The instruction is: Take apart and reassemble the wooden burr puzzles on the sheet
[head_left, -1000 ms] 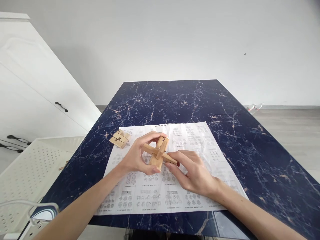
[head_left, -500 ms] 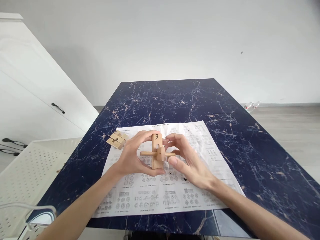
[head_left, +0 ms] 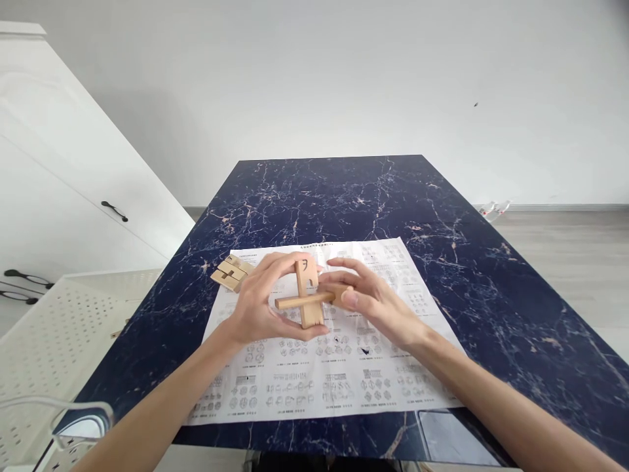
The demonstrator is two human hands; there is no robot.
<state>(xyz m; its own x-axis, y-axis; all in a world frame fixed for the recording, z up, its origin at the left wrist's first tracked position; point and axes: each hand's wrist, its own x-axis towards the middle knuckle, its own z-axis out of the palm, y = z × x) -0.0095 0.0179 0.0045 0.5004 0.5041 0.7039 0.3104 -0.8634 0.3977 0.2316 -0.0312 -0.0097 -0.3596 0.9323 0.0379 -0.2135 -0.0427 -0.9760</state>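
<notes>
My left hand [head_left: 260,301] is closed around an upright wooden puzzle piece [head_left: 311,313], fingers at its top end and thumb beneath. A dark curved mark shows near the top of that piece. Crossing it sideways is a flat wooden bar [head_left: 297,301]. On the right, my right hand [head_left: 378,301] pinches a short wooden piece [head_left: 338,294] between thumb and fingers, right by the bar's right end. Whether these two pieces are joined I cannot tell. Two marked wooden pieces [head_left: 230,272] lie side by side, left of my left hand.
A printed instruction sheet [head_left: 295,410] with many small diagrams lies under my hands on the dark blue marbled table [head_left: 314,196]. At the front edge is a dark glossy device [head_left: 452,436]. A white perforated basket [head_left: 63,328] and a white cabinet [head_left: 73,170] stand at the left.
My right hand let go of the bar's end and took hold of the short crosspiece, which has moved right, off the upright piece. My left hand turned the upright piece to face me.
</notes>
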